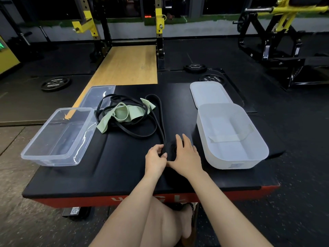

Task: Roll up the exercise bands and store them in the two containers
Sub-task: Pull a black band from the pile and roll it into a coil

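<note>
— Pinching anything?
— Left hand point(155, 158) is pinching the rolled black band point(171, 148); right hand point(185, 154) is lying flat on it, fingers straight.
— Where?
— Nine o'clock of the white container point(231, 157).

A wide black band point(161, 120), part-rolled at its near end point(171, 148), stretches far. Tangled black and green bands point(124, 112) lie left of it, between the clear container point(58, 136) and the white container point(231, 136).

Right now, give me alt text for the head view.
Both hands, left hand and right hand, roll a black band on a black table, between an empty clear container and a white container holding one rolled green band.
</note>
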